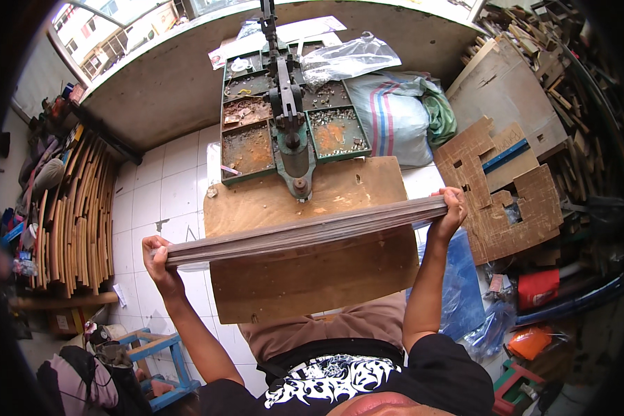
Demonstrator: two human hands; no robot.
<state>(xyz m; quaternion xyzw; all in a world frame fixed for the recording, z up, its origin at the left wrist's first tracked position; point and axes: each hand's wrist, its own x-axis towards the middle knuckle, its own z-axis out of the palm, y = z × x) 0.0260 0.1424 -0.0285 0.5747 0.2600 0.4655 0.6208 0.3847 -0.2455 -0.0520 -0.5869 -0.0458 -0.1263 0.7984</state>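
Observation:
A long stack of thin grey-brown sheets (305, 233), seen edge-on, spans the space in front of me, its right end a little higher in the picture. Clear plastic shows along its lower edge near both ends. My left hand (158, 262) is closed around the left end, thumb on top. At the other end, my right hand (453, 211) grips the corner with bent fingers. Under the stack lies a worn wooden board (312, 288), partly covered by it. Just beyond stands a green and black hand press (288, 114), its base on the board.
Divided metal trays (249, 156) of small parts flank the press. A white striped sack (388, 118) and cut-out wooden panels (527, 215) stand to the right. Long wooden strips (76, 215) are stacked at left. A blue stool frame (166, 360) sits near my left elbow.

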